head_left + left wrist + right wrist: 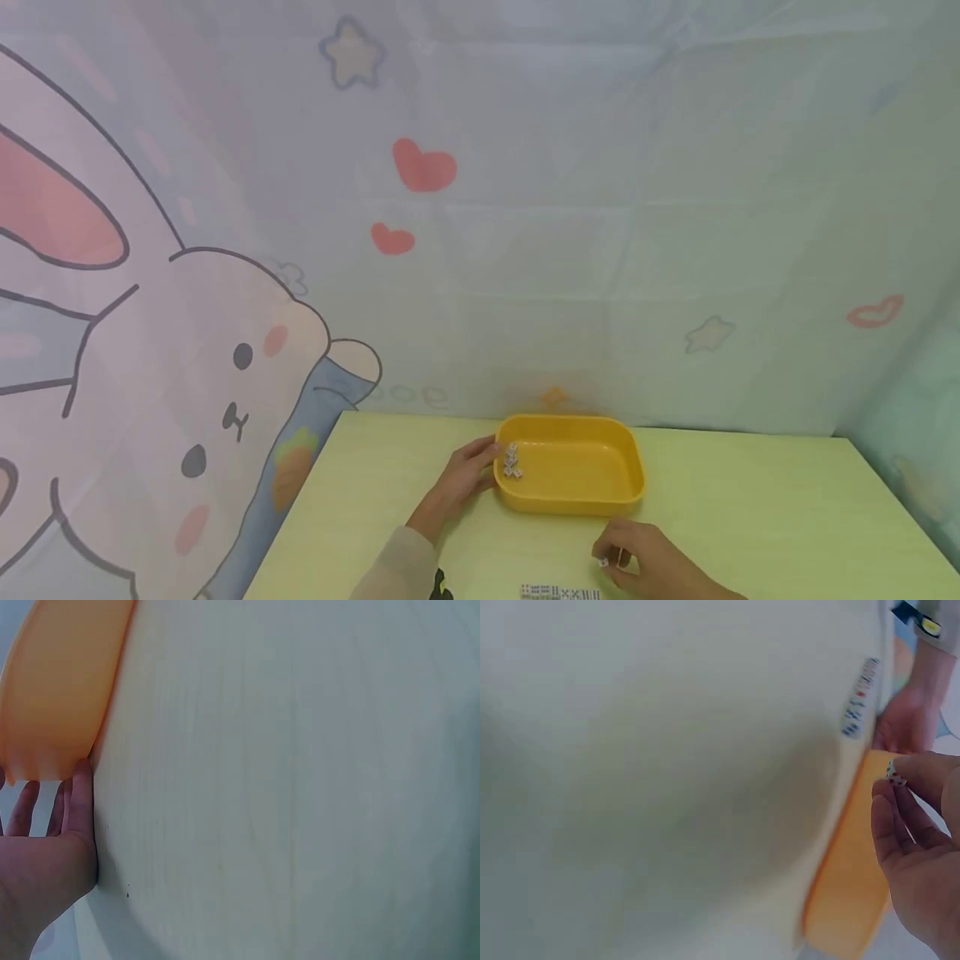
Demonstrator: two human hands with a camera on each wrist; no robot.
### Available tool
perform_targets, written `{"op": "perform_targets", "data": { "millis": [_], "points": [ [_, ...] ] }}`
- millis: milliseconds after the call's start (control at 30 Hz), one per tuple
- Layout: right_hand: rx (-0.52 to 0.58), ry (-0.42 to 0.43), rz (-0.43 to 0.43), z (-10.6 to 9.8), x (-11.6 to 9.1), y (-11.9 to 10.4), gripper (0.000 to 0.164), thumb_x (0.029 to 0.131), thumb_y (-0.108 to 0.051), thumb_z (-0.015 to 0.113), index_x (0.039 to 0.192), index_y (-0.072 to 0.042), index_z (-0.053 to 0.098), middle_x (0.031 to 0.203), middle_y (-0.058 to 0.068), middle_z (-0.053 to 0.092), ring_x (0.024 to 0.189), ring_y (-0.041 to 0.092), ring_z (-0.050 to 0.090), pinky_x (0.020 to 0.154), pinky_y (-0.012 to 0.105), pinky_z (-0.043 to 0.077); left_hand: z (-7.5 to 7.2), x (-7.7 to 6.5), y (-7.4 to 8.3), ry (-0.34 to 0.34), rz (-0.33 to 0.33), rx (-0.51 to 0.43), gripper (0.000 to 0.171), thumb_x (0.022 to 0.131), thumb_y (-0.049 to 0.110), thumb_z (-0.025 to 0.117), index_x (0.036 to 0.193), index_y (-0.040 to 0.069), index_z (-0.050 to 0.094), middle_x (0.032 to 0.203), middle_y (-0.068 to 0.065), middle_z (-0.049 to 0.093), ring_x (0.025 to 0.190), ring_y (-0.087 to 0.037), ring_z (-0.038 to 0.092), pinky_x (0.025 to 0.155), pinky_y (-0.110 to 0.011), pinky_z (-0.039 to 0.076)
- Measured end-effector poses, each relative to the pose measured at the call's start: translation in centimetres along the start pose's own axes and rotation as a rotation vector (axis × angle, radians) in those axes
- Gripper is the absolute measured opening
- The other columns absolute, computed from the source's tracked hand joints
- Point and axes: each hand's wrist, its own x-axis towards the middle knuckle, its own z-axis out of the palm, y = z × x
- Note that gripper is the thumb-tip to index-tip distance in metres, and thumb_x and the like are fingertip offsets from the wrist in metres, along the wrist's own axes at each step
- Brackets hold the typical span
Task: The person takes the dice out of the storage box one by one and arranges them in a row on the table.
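Note:
My right hand (648, 558) pinches a small white die (895, 777) between thumb and fingertips, just in front of the yellow tray (573, 506). In the right wrist view the die shows dark and red pips. My left hand (463, 479) touches the tray's left end, its fingers (80, 796) fairly straight against the outer wall. Several loose dice (512, 461) lie inside the tray by its left wall. Nearer to me, a tight row of dice (560, 592) runs along the table at the bottom edge of the head view.
The pale yellow-green table (750, 500) ends at a cloth backdrop (570, 250) printed with a rabbit, hearts and stars. The tray stands near the table's back edge. A black and yellow-green item (441, 586) shows beside the left sleeve (397, 567).

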Motion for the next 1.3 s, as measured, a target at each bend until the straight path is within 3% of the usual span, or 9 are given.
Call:
{"op": "perform_targets", "data": {
  "millis": [133, 267, 367, 600, 967, 1133, 1300],
  "points": [
    [0.039, -0.097, 0.138, 0.8, -1.3, 1.1, 0.008, 0.099, -0.007, 0.074, 0.106, -0.011, 0.075, 0.095, -0.013, 0.064, 0.083, -0.002, 0.058, 0.067, 0.022, 0.057, 0.1, 0.2, 0.5, -0.004, 0.01, 0.008, 0.059, 0.111, 0.03, 0.06, 0.157, -0.003, 0.045, 0.155, -0.025, 0.05, 0.14, -0.04, 0.053, 0.104, -0.041, 0.06],
    [0.048, -0.143, 0.278, 1.1, -1.7, 1.1, 0.009, 0.098, -0.015, 0.077, 0.107, -0.015, 0.076, 0.095, -0.013, 0.064, 0.085, -0.003, 0.056, 0.073, 0.023, 0.056, 0.2, 0.4, 0.8, 0.018, 0.004, 0.002, 0.059, 0.11, 0.03, 0.062, 0.156, -0.003, 0.046, 0.154, -0.025, 0.051, 0.139, -0.04, 0.054, 0.104, -0.04, 0.06],
    [0.054, -0.145, 0.304, 1.1, -2.0, 0.9, 0.01, 0.097, -0.016, 0.078, 0.107, -0.015, 0.075, 0.096, -0.009, 0.064, 0.086, -0.003, 0.055, 0.075, 0.023, 0.055, 0.2, 0.5, 0.7, 0.02, 0.002, 0.0, 0.058, 0.11, 0.03, 0.062, 0.156, -0.003, 0.047, 0.153, -0.024, 0.052, 0.139, -0.039, 0.054, 0.104, -0.04, 0.06],
    [0.101, -0.126, 0.235, 1.6, -2.3, 1.2, 0.018, 0.098, -0.026, 0.078, 0.109, -0.012, 0.075, 0.099, -0.017, 0.061, 0.086, -0.004, 0.055, 0.073, 0.022, 0.055, 0.4, 0.8, 0.4, 0.004, 0.01, -0.009, 0.059, 0.109, 0.031, 0.063, 0.156, -0.003, 0.047, 0.152, -0.024, 0.054, 0.138, -0.039, 0.055, 0.104, -0.04, 0.06],
    [0.103, -0.12, 0.175, 3.8, -3.0, 5.3, 0.018, 0.099, -0.03, 0.078, 0.108, -0.015, 0.074, 0.099, -0.02, 0.059, 0.082, -0.005, 0.054, 0.064, 0.02, 0.05, 0.6, 0.0, 0.3, 0.014, -0.001, 0.004, 0.063, 0.109, 0.033, 0.063, 0.156, -0.004, 0.045, 0.153, -0.025, 0.052, 0.14, -0.04, 0.053, 0.104, -0.04, 0.06],
    [0.038, -0.097, 0.117, 3.7, -2.5, 4.5, 0.018, 0.099, -0.03, 0.077, 0.107, -0.013, 0.074, 0.099, -0.017, 0.06, 0.083, -0.006, 0.053, 0.065, 0.021, 0.052, 0.4, 0.0, 0.3, 0.017, 0.003, 0.006, 0.063, 0.11, 0.033, 0.062, 0.156, -0.005, 0.045, 0.154, -0.026, 0.051, 0.139, -0.039, 0.054, 0.103, -0.04, 0.06],
    [0.04, -0.105, 0.144, 2.7, -1.8, 2.5, 0.018, 0.098, -0.028, 0.077, 0.105, -0.011, 0.075, 0.099, -0.017, 0.059, 0.084, -0.006, 0.052, 0.068, 0.022, 0.054, 0.3, 0.2, 0.3, 0.023, 0.001, 0.0, 0.062, 0.11, 0.032, 0.061, 0.157, -0.005, 0.044, 0.155, -0.027, 0.05, 0.139, -0.039, 0.054, 0.103, -0.039, 0.06]
  ]
}}
